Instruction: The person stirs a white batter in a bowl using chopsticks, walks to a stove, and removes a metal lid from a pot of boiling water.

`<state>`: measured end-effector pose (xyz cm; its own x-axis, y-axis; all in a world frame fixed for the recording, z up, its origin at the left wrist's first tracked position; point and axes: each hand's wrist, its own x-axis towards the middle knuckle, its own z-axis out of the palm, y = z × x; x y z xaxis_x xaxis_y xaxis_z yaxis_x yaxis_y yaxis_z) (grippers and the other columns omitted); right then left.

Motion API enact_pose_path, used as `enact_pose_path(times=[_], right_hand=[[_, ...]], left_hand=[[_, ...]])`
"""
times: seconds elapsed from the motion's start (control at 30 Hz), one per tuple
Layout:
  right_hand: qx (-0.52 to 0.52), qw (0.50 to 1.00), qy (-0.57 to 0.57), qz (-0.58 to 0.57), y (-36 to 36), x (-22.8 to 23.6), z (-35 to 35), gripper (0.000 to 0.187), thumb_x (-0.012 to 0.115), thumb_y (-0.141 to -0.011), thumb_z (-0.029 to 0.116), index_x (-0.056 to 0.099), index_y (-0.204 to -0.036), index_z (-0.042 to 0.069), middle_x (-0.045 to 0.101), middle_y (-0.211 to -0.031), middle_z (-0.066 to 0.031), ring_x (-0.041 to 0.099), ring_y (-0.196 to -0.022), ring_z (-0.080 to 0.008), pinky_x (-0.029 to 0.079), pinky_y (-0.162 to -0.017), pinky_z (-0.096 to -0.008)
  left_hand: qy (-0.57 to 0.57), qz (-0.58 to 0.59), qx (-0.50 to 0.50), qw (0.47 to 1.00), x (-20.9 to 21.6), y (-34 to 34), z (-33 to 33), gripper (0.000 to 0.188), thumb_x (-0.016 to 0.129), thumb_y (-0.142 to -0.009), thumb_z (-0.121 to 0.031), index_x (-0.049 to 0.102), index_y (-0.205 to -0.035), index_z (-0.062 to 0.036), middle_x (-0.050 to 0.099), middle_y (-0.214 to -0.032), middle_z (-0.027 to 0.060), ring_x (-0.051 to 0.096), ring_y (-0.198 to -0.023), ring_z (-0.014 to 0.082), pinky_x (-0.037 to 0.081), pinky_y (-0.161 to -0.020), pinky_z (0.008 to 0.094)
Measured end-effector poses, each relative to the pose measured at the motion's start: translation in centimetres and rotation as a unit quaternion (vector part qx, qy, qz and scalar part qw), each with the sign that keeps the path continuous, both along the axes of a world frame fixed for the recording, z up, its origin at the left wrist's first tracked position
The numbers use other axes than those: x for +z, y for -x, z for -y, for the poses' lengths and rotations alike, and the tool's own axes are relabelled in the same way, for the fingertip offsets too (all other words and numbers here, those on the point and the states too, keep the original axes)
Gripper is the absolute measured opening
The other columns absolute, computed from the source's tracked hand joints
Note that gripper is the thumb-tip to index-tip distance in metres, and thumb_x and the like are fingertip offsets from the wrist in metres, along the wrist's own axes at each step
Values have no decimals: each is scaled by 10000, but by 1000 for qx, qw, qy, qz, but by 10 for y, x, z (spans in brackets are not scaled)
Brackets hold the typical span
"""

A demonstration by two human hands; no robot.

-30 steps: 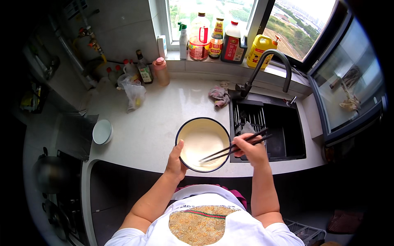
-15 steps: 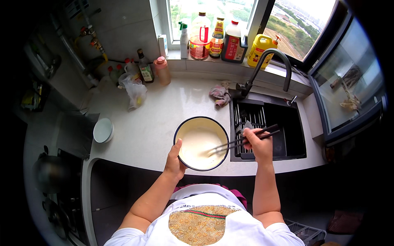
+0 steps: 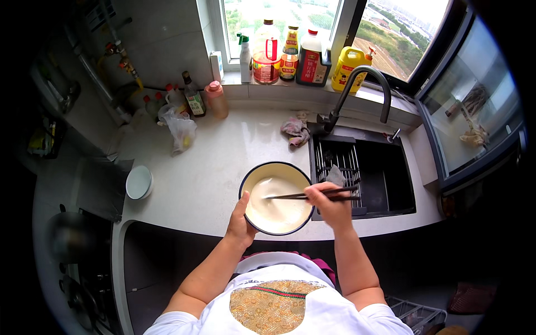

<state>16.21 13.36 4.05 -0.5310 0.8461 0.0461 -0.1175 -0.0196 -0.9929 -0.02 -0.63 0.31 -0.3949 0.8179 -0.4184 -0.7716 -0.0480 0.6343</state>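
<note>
A cream-coloured bowl with a dark blue rim (image 3: 310, 209) stands near the counter's front edge, tilted slightly toward me. Pale, creamy liquid (image 3: 276, 209) covers its bottom. My left hand (image 3: 241, 223) grips the bowl's left side, thumb over the rim and fingers hidden below. In my right hand (image 3: 330, 207) is a pair of dark chopsticks (image 3: 290, 196), held over the bowl's right rim. Their tips dip into the liquid left of the bowl's middle, where ripples show.
Right of the bowl is a black sink (image 3: 385, 173) with a metal drying rack (image 3: 349, 153) and a curved faucet (image 3: 365, 70). A crumpled cloth (image 3: 296, 131) lies behind. A white bowl (image 3: 139, 182) stands left; bottles (image 3: 266, 56) line the windowsill (image 3: 237, 77).
My right hand has moved left, and the chopstick tips have swept left and up through the liquid. My left hand still holds the bowl, nearly in place.
</note>
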Motion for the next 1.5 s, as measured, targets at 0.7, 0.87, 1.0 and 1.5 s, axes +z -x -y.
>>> enact_pose_path(times=[0.7,0.87,1.0,1.5], right_hand=[[55,953,-299,2,13,17,16,67,728,-779,57,695,-822,17,660,-782,-100,633,-678,-194,507,-628,-282],[28,935,-343,88,-7,32,11,74,738,-773,66,691,-807,20,654,-764,-98,635,-659,-193,507,-611,-273],[168,942,-286,58,-9,48,21,89,746,-768,67,689,-822,25,653,-759,-99,636,-655,-200,504,-607,-285],[131,909,-394,45,4,43,26,125,743,-763,65,671,-859,33,654,-802,-97,644,-674,-230,506,-591,-292]], left_hand=[[-36,4,24,999,2,6,-2,632,545,-886,-507,451,-1307,-45,551,-1251,124,544,-1151,238,456,-954,373],[-19,-18,29,999,7,14,5,640,551,-878,-520,455,-1303,-50,564,-1233,114,560,-1129,229,475,-931,362],[-19,-7,25,999,0,11,4,612,542,-889,-507,469,-1286,-47,573,-1218,111,565,-1122,221,488,-908,361],[-29,5,7,1000,2,-2,1,575,488,-925,-480,466,-1290,-35,573,-1215,124,557,-1132,236,451,-958,372]])
